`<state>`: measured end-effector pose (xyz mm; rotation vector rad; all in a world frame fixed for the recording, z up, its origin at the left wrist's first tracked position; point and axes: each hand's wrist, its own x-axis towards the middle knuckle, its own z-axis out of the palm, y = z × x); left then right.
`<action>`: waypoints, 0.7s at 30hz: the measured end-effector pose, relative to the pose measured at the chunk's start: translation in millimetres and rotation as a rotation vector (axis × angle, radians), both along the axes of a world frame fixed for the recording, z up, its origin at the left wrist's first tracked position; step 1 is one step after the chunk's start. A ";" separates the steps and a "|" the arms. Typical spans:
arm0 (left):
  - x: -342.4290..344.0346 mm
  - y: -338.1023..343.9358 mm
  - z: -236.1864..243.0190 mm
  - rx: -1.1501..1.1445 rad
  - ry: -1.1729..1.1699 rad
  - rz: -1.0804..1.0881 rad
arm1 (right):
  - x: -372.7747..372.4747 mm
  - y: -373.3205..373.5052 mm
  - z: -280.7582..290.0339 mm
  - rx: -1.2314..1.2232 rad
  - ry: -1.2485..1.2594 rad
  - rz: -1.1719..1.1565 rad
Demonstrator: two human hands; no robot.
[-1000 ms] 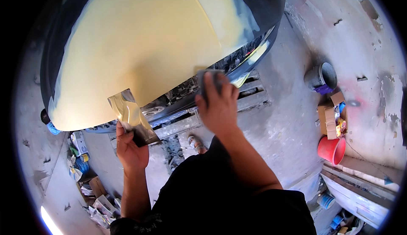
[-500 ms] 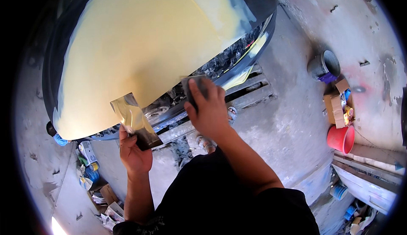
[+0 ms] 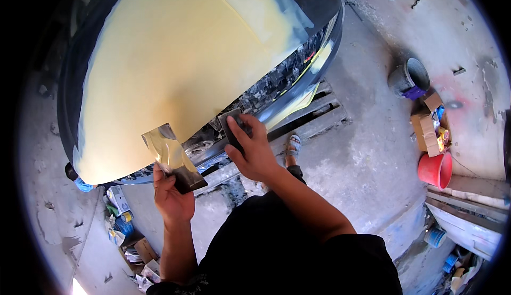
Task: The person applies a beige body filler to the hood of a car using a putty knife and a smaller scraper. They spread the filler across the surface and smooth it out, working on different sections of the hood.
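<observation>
A large pale-yellow coated panel (image 3: 154, 55) with dark edges sits over a vehicle's front, with engine parts (image 3: 277, 69) showing below its right edge. My left hand (image 3: 171, 199) is closed on a shiny, flat rectangular sheet (image 3: 173, 156) at the panel's lower edge; its surface mirrors yellow and dark. My right hand (image 3: 255, 151) grips a dark flat block (image 3: 230, 127) just right of the sheet, beside the panel's edge. The block's underside is hidden.
At right stand a grey bucket (image 3: 407, 79), a cardboard box (image 3: 428, 133), a red bucket (image 3: 434, 170) and boards (image 3: 463, 220). Boxes and litter (image 3: 141, 255) lie lower left. A slatted drain (image 3: 324, 114) and my sandalled foot (image 3: 294, 145) are below the bumper.
My right hand with the block has moved left and down, toward the sheet. My left hand and sheet sit slightly lower and further right in view, and more of my foot shows.
</observation>
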<state>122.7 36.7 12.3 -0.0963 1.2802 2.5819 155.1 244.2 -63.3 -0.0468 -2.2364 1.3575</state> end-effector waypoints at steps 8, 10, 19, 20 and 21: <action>12.5 36.4 19.7 0.053 -0.056 -0.079 | 46.7 3.2 44.9 -0.314 0.096 0.526; 12.5 30.4 27.9 0.053 -0.017 -0.049 | 48.4 12.2 32.9 -0.028 0.115 0.422; 26.6 -17.1 22.7 0.164 0.012 0.003 | -7.3 17.7 -6.8 -0.477 -0.041 -0.240; 29.1 -21.3 22.0 0.153 0.011 0.011 | -18.9 11.8 -12.3 -0.458 0.013 -0.263; 31.5 -26.5 19.3 0.143 0.007 0.025 | -26.9 1.7 -16.4 -0.438 0.062 -0.280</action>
